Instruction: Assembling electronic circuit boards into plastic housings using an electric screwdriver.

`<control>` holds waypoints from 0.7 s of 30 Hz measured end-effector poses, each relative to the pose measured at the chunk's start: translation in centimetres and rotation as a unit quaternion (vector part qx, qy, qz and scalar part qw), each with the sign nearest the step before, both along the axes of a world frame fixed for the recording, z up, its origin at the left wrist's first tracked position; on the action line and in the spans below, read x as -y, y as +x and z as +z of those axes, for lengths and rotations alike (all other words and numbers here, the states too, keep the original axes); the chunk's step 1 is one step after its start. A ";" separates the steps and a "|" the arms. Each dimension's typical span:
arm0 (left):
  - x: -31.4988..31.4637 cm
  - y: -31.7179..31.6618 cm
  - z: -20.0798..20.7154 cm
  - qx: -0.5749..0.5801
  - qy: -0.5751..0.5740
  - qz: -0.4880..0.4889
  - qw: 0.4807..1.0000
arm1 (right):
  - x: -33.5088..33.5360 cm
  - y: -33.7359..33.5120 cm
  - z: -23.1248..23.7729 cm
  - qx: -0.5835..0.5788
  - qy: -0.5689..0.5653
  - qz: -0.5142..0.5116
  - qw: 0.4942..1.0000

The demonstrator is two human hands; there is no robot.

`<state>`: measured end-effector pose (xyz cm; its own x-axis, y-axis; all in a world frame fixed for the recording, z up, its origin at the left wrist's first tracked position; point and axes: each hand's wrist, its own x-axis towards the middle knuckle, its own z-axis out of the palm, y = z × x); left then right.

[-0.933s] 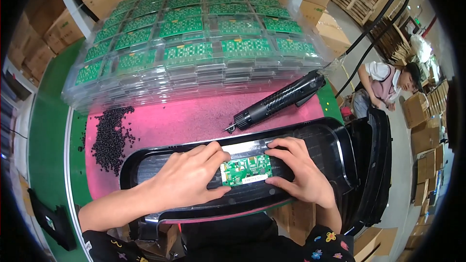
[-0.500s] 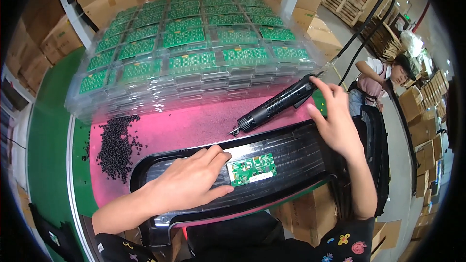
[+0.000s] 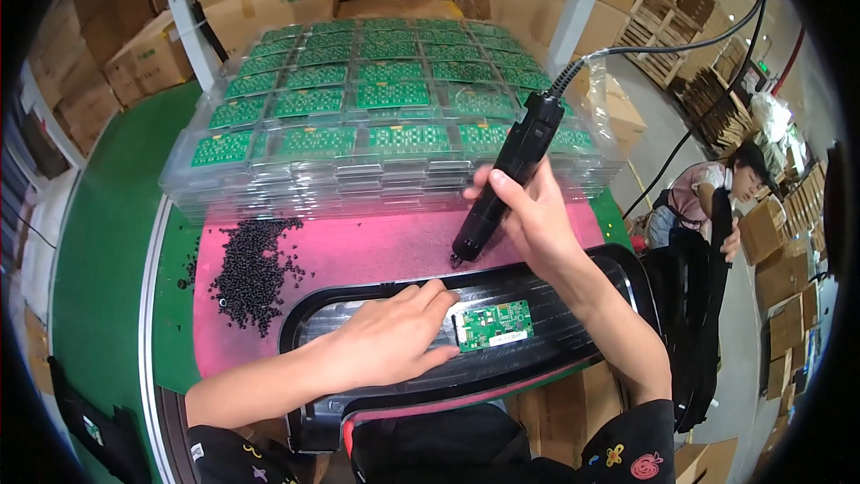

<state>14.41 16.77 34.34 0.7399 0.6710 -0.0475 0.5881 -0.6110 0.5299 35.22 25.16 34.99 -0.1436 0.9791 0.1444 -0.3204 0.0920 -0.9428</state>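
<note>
My right hand [image 3: 536, 215] is wrapped round a black electric screwdriver [image 3: 524, 145], tilted with its bit end down near the pink mat, just beyond a long black plastic panel [image 3: 573, 305]. On the inner face of that panel lies a small green circuit board [image 3: 495, 325] with a white connector and a white label. Next to the board's left end, my left hand [image 3: 394, 330] rests on the panel with the thumb spread from the fingers and nothing gripped. Whether its fingertips touch the board I cannot tell.
A heap of small black screws [image 3: 255, 273] sits at the left of the pink mat [image 3: 358, 242]. Behind stand stacked clear trays [image 3: 296, 186] of green boards. More black panels [image 3: 685, 323] stand at the right, near another person [image 3: 708, 193]. The screwdriver's cable [image 3: 663, 49] runs up right.
My right hand has closed round the screwdriver and brought it more upright, its tip staying low near the panel's far edge. My left hand keeps its place beside the board. The view has shifted slightly.
</note>
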 end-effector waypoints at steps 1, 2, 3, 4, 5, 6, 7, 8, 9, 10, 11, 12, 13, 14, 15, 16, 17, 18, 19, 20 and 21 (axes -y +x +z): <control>0.0 0.0 -0.1 0.000 0.002 0.004 1.000 | 0.1 0.1 0.0 0.000 0.002 0.004 1.000; 0.1 0.0 -0.4 -0.002 0.016 0.004 1.000 | 0.2 0.5 0.3 -0.054 0.012 -0.004 0.998; 0.1 0.1 -0.6 -0.003 0.030 0.003 1.000 | 0.3 0.6 0.6 -0.107 0.022 -0.011 0.994; 0.2 0.2 -0.3 0.000 0.034 0.012 0.999 | 0.9 0.6 1.2 -0.114 0.051 -0.044 0.991; 0.2 0.2 -0.5 0.001 0.032 0.016 0.999 | 1.6 0.7 2.2 -0.149 0.060 -0.054 0.985; 0.2 0.1 -0.7 0.026 0.045 0.029 0.998 | 2.4 0.9 2.9 -0.193 0.064 -0.042 0.978; 0.2 0.1 -0.7 0.050 0.058 0.041 0.996 | 3.3 1.1 3.6 -0.236 0.068 -0.030 0.969; 0.3 0.0 -0.2 0.051 0.058 0.046 0.996 | 4.4 0.8 4.3 -0.247 0.069 -0.025 0.966; 0.2 0.1 0.6 0.097 0.033 0.072 0.992 | 5.3 0.5 4.7 -0.257 0.069 -0.023 0.964; 0.0 0.2 1.0 0.142 0.009 0.098 0.985 | 5.9 0.4 4.8 -0.248 0.073 -0.027 0.966; -0.1 0.3 1.0 0.141 0.007 0.099 0.985 | 6.6 0.1 5.0 -0.256 0.065 -0.039 0.964; -0.3 0.3 0.8 0.206 0.048 0.081 0.974 | 7.2 -0.1 5.1 -0.254 0.074 -0.038 0.964; -0.3 0.3 0.7 0.268 0.088 0.064 0.957 | 7.5 -0.3 5.0 -0.251 0.083 -0.035 0.964; 0.0 0.6 1.2 0.273 0.095 0.078 0.954 | 7.8 -0.2 4.7 -0.252 0.101 -0.024 0.962; 0.0 0.6 1.1 0.272 0.093 0.079 0.954 | 8.0 0.1 4.4 -0.243 0.119 -0.006 0.963; 0.0 0.5 0.9 0.274 0.099 0.070 0.954 | 8.2 0.4 4.1 -0.247 0.124 0.009 0.961; -0.1 0.5 0.9 0.276 0.104 0.060 0.954 | 8.4 0.6 3.8 -0.250 0.130 0.023 0.959; -0.1 0.4 1.1 0.262 0.092 0.056 0.959 | 8.5 0.7 3.7 -0.243 0.151 0.031 0.958; -0.1 0.5 1.1 0.260 0.091 0.055 0.960 | 8.5 0.9 3.6 -0.244 0.151 0.030 0.957; -0.2 0.5 1.1 0.264 0.106 0.039 0.958 | 8.4 1.2 3.4 -0.218 0.175 0.064 0.958; -0.3 0.5 1.0 0.268 0.120 0.023 0.956 | 8.3 1.4 3.3 -0.192 0.199 0.098 0.956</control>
